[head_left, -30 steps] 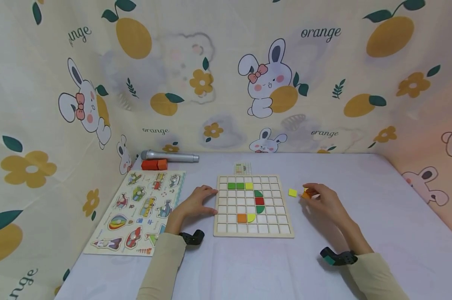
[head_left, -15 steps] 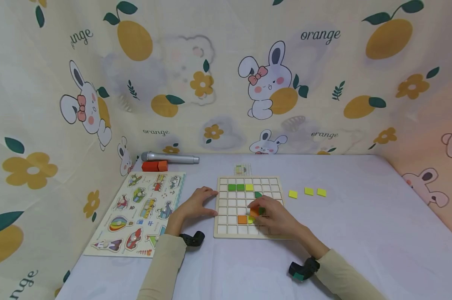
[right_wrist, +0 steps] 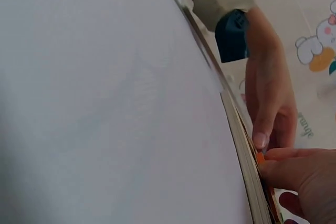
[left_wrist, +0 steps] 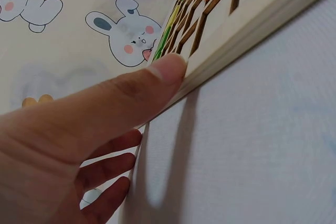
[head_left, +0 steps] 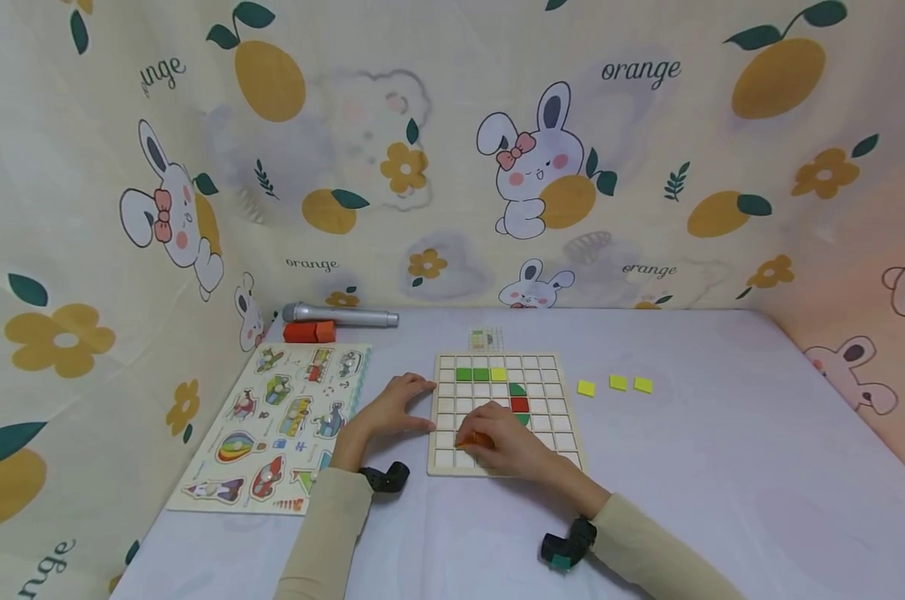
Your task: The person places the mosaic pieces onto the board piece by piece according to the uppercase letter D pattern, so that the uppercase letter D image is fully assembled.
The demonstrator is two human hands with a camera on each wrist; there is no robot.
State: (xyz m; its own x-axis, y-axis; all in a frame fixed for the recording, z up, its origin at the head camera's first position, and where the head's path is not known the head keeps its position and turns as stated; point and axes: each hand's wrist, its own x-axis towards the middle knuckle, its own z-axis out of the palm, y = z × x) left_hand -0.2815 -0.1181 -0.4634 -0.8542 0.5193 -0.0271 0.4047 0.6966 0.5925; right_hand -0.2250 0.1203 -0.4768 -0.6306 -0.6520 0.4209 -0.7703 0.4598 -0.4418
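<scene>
A wooden grid board [head_left: 452, 472] lies flat on the table with coloured tiles in some cells. My left hand [head_left: 387, 412] is at its left edge; in the left wrist view the thumb [left_wrist: 170, 69] touches the rim, fingers fairly straight. My right hand [head_left: 511, 442] pinches an orange tile [head_left: 479, 440] over the board's lower left cells and hides the tiles beneath. The right wrist view shows this orange tile [right_wrist: 260, 157] at the fingertips. Two green tiles [head_left: 472, 375] and a yellow tile [head_left: 499, 375] sit in the upper row. A red tile [head_left: 520, 405] lies between green curved tiles [head_left: 517, 389].
Three loose yellow tiles [head_left: 617, 382] lie right of the board. A small pattern card [head_left: 486, 337] is behind it. On the left are a picture puzzle board [head_left: 272, 433], a red-orange block [head_left: 308, 332] and a silver microphone [head_left: 340, 315].
My right hand has picked up orange from beside the yellow tiles and moved left across the board to its lower left cells. My left hand stays at the board's edge.
</scene>
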